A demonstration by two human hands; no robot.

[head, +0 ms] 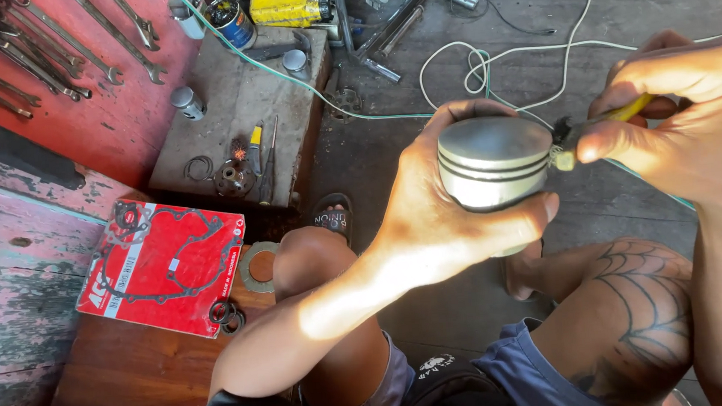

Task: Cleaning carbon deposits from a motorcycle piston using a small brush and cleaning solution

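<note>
The left hand [439,214] covers the piston's [495,162] lower skirt and far side. Right of the piston, the right hand [673,127] hides most of a yellow-handled tool [628,110], its tip too small to make out. The wrenches [48,47] far left of the piston are cut off by the top edge.

Bare arms, web tattoo [638,293] on knee, blue-grey shorts [512,380], sandal [330,216]

Harsh sunlight from the right, glare on skin, deep shadows, sharp focus.
</note>
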